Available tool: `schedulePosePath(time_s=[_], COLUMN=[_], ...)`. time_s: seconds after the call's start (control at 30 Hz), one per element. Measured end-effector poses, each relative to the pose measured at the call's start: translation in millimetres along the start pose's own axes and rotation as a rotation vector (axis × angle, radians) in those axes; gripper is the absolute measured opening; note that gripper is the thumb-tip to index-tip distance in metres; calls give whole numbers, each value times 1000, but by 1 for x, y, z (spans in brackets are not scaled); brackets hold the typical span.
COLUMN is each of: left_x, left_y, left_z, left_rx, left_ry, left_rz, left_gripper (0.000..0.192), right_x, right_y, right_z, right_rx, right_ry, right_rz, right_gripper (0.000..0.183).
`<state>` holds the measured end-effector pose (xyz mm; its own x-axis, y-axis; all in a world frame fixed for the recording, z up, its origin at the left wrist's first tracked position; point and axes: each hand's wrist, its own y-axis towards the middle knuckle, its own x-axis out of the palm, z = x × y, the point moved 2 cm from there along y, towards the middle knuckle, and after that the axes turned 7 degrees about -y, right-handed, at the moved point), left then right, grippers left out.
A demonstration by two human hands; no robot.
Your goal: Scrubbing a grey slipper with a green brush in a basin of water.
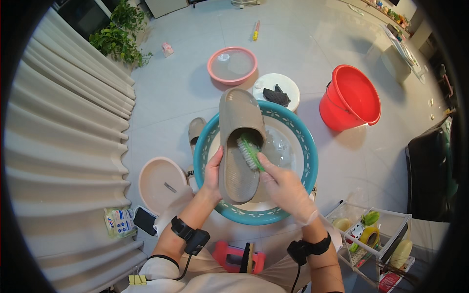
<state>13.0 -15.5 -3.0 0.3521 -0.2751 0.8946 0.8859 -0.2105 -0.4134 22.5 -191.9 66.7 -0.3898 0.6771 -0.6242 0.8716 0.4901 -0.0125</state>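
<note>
My left hand (pixel 213 172) grips a taupe slide slipper (pixel 240 113) by its left side, toe pointing away from me. In my right hand (pixel 285 188), which wears a clear disposable glove, is a green scrub brush (pixel 251 152) with white bristles. The brush head lies at the slipper's foot opening, over the insole. Both are above a large teal-rimmed basin (pixel 310 157) holding cloudy, sudsy water (pixel 280 146). Another taupe slipper (pixel 197 128) is on the floor left of the basin, partly hidden by its rim.
A pink basin (pixel 253 73) of water and a white round stool (pixel 293 82) bearing a dark cloth (pixel 276 97) stand beyond. Red bucket (pixel 331 110) at right. Pale pink basin (pixel 154 183) at left, near a smartphone (pixel 145 221). A wire-frame rack (pixel 394 212) stands at lower right.
</note>
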Motion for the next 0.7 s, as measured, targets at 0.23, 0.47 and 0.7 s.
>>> schedulePosePath(time_s=[0.23,0.47,0.7], left_x=[12,14,-2], left_y=[-5,-1,7], left_z=[8,10,12], left_rx=[-63,15,102], left_ry=[1,46,44], left_rz=[-131,-174,-121], left_gripper=[50,56,53], right_x=[-41,-5,33], right_y=[-4,-14,-48], right_z=[4,-9,-21], right_rx=[192,-88,-81], right_ry=[342,-50,17], right_rz=[-206,-84,-101], right_gripper=[41,52,56])
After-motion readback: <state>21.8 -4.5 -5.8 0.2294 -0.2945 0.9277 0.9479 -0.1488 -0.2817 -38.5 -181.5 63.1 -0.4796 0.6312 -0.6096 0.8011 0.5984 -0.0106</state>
